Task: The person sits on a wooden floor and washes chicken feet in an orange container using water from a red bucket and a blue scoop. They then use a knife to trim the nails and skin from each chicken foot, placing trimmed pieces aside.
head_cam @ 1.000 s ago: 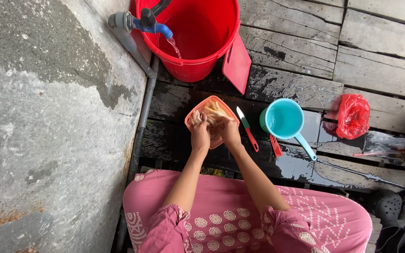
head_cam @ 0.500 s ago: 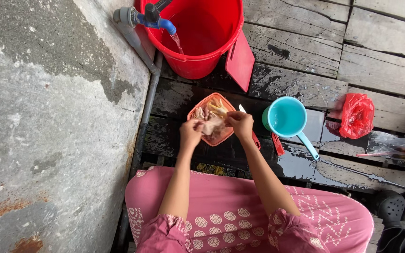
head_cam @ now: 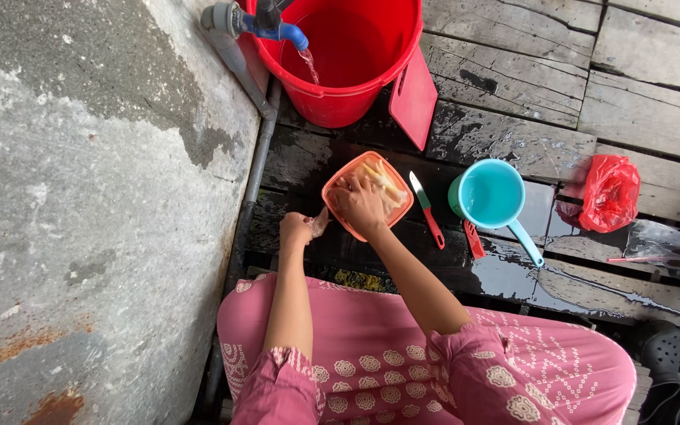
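Concrete wall (head_cam: 80,197) fills the frame left of the orange container (head_cam: 338,206), with a grey pipe (head_cam: 249,189) running down its edge. Just left of the container, the left hand (head_cam: 297,230) is closed around a small pale scrap (head_cam: 320,223); what the scrap is cannot be made out. The container sits on wet dark planks (head_cam: 497,130), and the right hand (head_cam: 358,205) lies over it, fingers spread and pressing on pale yellowish pieces (head_cam: 387,185), much of them hidden under the palm. Above the container stands a red bucket (head_cam: 356,86), its top cut off by the frame, with a blue tap (head_cam: 277,30) running water into it and a red cutting board (head_cam: 413,98) leaning on its side. Right of the container lies a knife (head_cam: 426,208) with a red handle, then a small red tool (head_cam: 474,238), hard to identify, then a teal dipper (head_cam: 491,197). Further right a red plastic bag (head_cam: 609,193) rests on the boards. Bare wet plank lies open between the bag and the dipper. Below the container, pink patterned cloth (head_cam: 403,362) covers the person's lap.
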